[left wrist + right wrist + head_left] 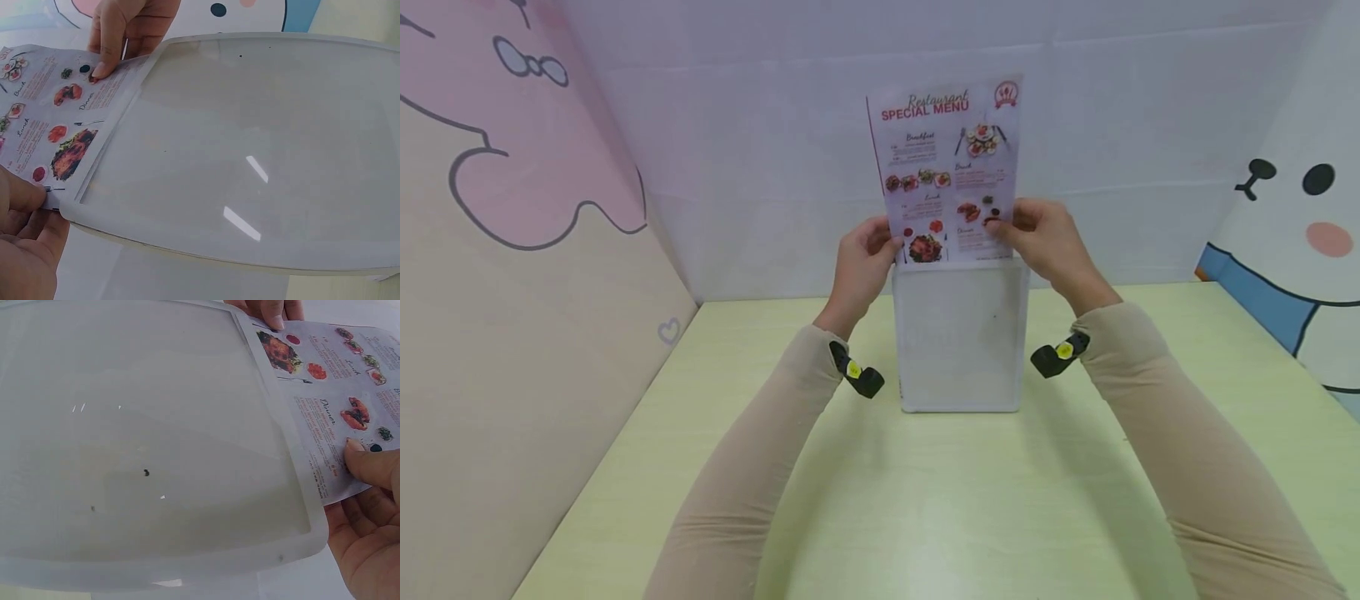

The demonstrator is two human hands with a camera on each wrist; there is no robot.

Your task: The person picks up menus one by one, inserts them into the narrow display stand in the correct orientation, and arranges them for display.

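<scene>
the two hands hold a paper menu [946,171] by its bottom part, right at the top edge of a clear plastic stand [961,337] that sits upright on the pale green table [925,517]. the left hand [859,265] pinches the menu's lower left corner between thumb and fingers, and the left wrist view shows that thumb [22,197] pressed on the paper just beside the stand's rim. the right hand [1047,237] pinches the lower right side, with its thumb [375,464] lying on the printed face and the other fingers behind the sheet. so both hands are closed on the menu, not on the stand. most of the menu sticks up above the stand, in front of the white back wall [760,167], and it leans a little to one side. its bottom edge seems to sit right at the stand's open slot, maybe a tiny bit inside, but i cannot tell for sure how far. the stand itself looks see-through and has no paper showing in it lower down. i think the step in hand is lining the sheet up with the slot at the top. the next move looks like it needs the paper kept flat and straight, with both corners level, so that it can slide along the slot without bending or catching on the rim. the hands sit low on the sheet, close to the slot, so they may need to shift their hold higher on the paper.
</scene>
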